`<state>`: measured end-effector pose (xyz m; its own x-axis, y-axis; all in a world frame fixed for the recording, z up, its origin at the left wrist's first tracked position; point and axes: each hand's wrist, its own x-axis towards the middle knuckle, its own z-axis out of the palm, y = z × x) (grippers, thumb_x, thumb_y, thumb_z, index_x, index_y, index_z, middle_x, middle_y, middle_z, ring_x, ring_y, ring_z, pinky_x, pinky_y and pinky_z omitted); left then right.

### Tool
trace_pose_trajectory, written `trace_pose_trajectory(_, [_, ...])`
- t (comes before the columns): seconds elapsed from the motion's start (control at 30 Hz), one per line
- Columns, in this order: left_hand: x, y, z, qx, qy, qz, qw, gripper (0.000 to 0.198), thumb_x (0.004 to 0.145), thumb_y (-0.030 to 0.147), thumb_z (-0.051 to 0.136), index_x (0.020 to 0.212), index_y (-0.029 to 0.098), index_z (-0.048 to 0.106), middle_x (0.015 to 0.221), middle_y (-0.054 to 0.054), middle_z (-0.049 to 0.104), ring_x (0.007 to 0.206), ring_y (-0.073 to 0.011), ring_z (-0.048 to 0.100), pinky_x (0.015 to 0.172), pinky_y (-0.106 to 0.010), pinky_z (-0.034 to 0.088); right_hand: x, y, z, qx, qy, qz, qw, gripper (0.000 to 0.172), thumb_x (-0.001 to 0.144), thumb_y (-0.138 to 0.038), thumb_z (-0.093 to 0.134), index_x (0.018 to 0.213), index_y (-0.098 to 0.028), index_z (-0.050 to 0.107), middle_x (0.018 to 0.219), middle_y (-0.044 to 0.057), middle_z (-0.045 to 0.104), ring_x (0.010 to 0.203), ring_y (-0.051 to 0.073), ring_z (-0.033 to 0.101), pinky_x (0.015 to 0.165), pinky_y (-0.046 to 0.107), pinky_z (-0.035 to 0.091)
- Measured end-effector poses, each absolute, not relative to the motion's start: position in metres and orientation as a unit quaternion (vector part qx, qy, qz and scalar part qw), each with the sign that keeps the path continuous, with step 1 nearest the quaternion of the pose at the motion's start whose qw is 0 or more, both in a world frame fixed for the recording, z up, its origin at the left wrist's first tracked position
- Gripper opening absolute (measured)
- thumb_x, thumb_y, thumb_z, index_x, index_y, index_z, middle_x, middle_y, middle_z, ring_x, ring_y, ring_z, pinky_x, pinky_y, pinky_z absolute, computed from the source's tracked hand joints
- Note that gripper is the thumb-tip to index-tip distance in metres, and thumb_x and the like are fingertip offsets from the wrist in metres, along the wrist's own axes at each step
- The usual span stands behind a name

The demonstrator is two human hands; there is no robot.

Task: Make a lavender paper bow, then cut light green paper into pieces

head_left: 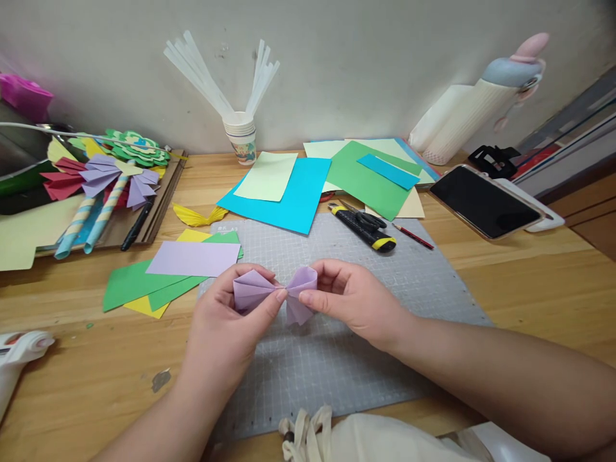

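From my remote feed I have both bare hands over the gray cutting mat, working a pleated purple paper bow. Left hand: thumb pressed at the bow's pinched middle, fingers curled behind the left wing, gap closed on paper. Right hand: thumb and index nipping the right wing, other fingers bent in; I can't tell how far they reach behind it. Bow sits raised in front of me, between the hands, its wings spread. Left of the mat I get a flat purple strip on green strips. Beyond: yellow pleated piece, blue sheet, black-and-yellow cutter with scissors on it, red pencil beside.
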<state>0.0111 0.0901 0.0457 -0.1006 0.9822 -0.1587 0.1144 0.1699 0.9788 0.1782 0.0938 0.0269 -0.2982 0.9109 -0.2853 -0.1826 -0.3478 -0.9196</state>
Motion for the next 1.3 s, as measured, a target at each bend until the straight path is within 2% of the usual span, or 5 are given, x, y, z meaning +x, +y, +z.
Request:
trace_pose_trajectory(0.23, [0.010, 0.090, 0.045, 0.476, 0.587, 0.446, 0.480, 0.027, 0.063, 0.035, 0.080, 0.074, 0.019, 0.061, 0.071, 0.003, 0.061, 0.062, -0.0105, 0.049, 0.057, -0.020, 0.037, 0.178, 0.096, 0.029, -0.431, -0.419, 0.695, 0.394, 0.027, 0.068, -0.033, 0.080, 0.070, -0.019, 0.057, 0.068, -0.005, 0.057, 0.063, 0.010, 0.052, 0.064, 0.025, 0.044])
trace_pose_trajectory(0.53, [0.006, 0.093, 0.042, 0.489, 0.579, 0.433, 0.489, 0.028, 0.063, 0.034, 0.081, 0.073, 0.020, 0.059, 0.069, 0.004, 0.062, 0.061, -0.0107, 0.051, 0.056, -0.020, 0.038, 0.180, 0.097, 0.026, -0.448, -0.423, 0.674, 0.406, 0.034, 0.066, -0.035, 0.081, 0.069, -0.020, 0.051, 0.067, -0.005, 0.056, 0.062, 0.010, 0.052, 0.060, 0.025, 0.041])
trace_pose_trajectory(1.03, [0.004, 0.094, 0.040, 0.475, 0.579, 0.438, 0.497, 0.029, 0.063, 0.034, 0.080, 0.075, 0.019, 0.059, 0.070, 0.003, 0.060, 0.061, -0.0102, 0.050, 0.056, -0.021, 0.037, 0.185, 0.099, 0.030, -0.433, -0.514, 0.617, 0.409, 0.029, 0.085, -0.043, 0.061, 0.068, -0.020, 0.055, 0.064, -0.003, 0.055, 0.062, 0.011, 0.051, 0.063, 0.026, 0.042])
trace_pose_trajectory(1.17, [0.003, 0.095, 0.038, 0.454, 0.571, 0.452, 0.514, 0.030, 0.064, 0.034, 0.080, 0.075, 0.019, 0.057, 0.070, 0.004, 0.060, 0.061, -0.0095, 0.048, 0.056, -0.021, 0.037, 0.183, 0.098, 0.027, -0.434, -0.489, 0.660, 0.370, 0.029, 0.076, -0.043, 0.072, 0.074, -0.019, 0.054, 0.067, -0.004, 0.054, 0.061, 0.011, 0.048, 0.059, 0.025, 0.039])
trace_pose_trajectory(1.3, [0.001, 0.096, 0.034, 0.423, 0.559, 0.461, 0.544, 0.033, 0.064, 0.035, 0.082, 0.077, 0.020, 0.056, 0.069, 0.005, 0.059, 0.059, -0.0092, 0.047, 0.054, -0.020, 0.036, 0.183, 0.098, 0.024, -0.443, -0.494, 0.668, 0.338, 0.035, 0.072, -0.045, 0.076, 0.067, -0.018, 0.053, 0.064, -0.004, 0.051, 0.060, 0.010, 0.045, 0.057, 0.025, 0.035])
